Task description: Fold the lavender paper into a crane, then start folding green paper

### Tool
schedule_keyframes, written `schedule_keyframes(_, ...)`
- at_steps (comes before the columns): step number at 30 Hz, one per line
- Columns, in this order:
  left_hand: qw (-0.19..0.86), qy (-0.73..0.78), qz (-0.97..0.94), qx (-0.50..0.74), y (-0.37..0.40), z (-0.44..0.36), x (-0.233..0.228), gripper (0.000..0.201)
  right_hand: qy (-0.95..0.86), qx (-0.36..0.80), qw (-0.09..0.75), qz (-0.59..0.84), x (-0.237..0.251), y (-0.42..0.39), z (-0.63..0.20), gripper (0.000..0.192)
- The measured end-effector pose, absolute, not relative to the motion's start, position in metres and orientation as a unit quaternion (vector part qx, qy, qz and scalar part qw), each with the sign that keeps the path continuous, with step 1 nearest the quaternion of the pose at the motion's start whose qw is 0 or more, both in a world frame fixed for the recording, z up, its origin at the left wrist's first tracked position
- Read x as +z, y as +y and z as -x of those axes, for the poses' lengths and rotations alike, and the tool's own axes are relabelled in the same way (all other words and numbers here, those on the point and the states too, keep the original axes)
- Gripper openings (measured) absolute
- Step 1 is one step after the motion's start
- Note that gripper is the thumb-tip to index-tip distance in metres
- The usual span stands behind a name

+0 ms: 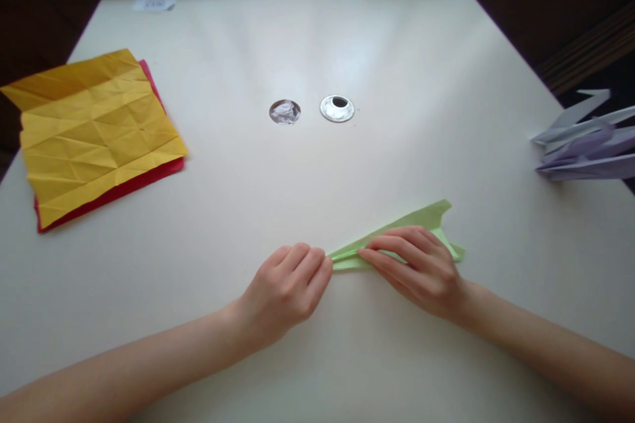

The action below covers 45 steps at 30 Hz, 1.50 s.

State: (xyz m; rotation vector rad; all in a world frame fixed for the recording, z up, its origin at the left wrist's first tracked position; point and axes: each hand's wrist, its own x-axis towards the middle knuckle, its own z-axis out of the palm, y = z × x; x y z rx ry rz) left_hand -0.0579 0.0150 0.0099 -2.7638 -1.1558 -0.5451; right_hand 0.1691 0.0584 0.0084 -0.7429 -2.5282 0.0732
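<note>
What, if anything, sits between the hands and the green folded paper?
Nothing visible. The left hand pinches the pointed tip of the green folded paper, and the right hand lies flat on top of it. The yellow sheet and the lilac paper folds lie well off to the sides.

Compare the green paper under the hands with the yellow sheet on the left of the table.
The green paper is folded into a long narrow pointed shape; the yellow sheet lies opened out, wide and covered in creases. The green paper is pressed by the right hand and pinched at its tip by the left hand; the yellow sheet is untouched, resting on a red sheet. Both lie on the white table.
</note>
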Motion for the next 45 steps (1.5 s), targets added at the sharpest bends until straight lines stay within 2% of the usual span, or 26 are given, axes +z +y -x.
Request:
schedule_keyframes(5,0.022,-0.366,0.908,-0.204,0.014,0.060,0.009,0.016,-0.935,0.022,0.254,0.245,0.008,0.060,-0.170,0.026)
schedule_keyframes(11,-0.026,-0.321,0.921,-0.219,0.018,0.060,0.010,0.020,-0.947,0.053,0.212,0.235,0.010,0.060,-0.170,0.015)
schedule_keyframes(16,-0.060,-0.314,0.925,-0.206,0.019,0.061,0.011,0.024,-0.918,0.156,0.210,0.298,0.014,0.059,-0.164,0.010)
schedule_keyframes(22,-0.051,-0.306,0.931,-0.193,0.019,0.063,0.011,0.023,-0.882,0.252,0.180,0.354,0.020,0.061,-0.157,0.009)
schedule_keyframes(34,-0.033,-0.292,0.933,-0.206,0.020,0.064,0.012,0.018,-0.871,0.278,0.105,0.392,0.028,0.058,-0.155,0.010)
schedule_keyframes(45,-0.032,-0.300,0.930,-0.212,0.019,0.063,0.012,0.018,-0.867,0.274,0.079,0.409,0.028,0.058,-0.152,0.013)
